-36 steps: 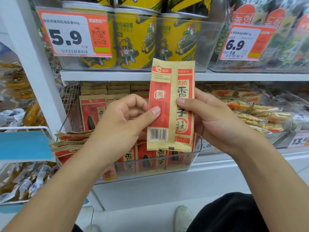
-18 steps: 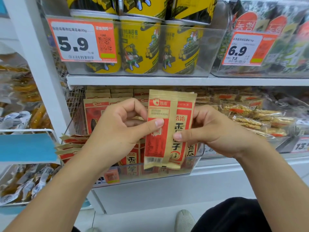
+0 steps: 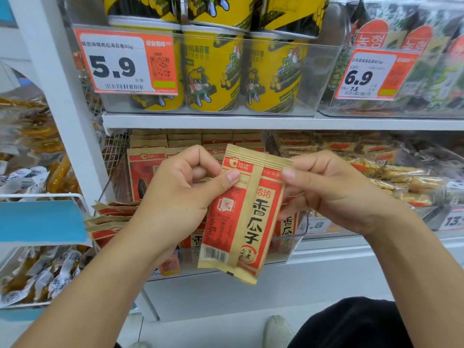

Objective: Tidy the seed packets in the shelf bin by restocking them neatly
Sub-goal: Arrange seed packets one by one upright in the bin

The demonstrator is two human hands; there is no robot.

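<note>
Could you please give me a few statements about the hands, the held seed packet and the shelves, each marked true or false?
1. Both the left hand and the right hand pinch the seed packet. True.
2. The packet's barcode is at its top end. False: it is at the bottom end.
3. The yellow tubs stand on the shelf above the seed packet bin. True.
4. The price tag beside the tubs reads 6.9. False: it reads 5.9.
</note>
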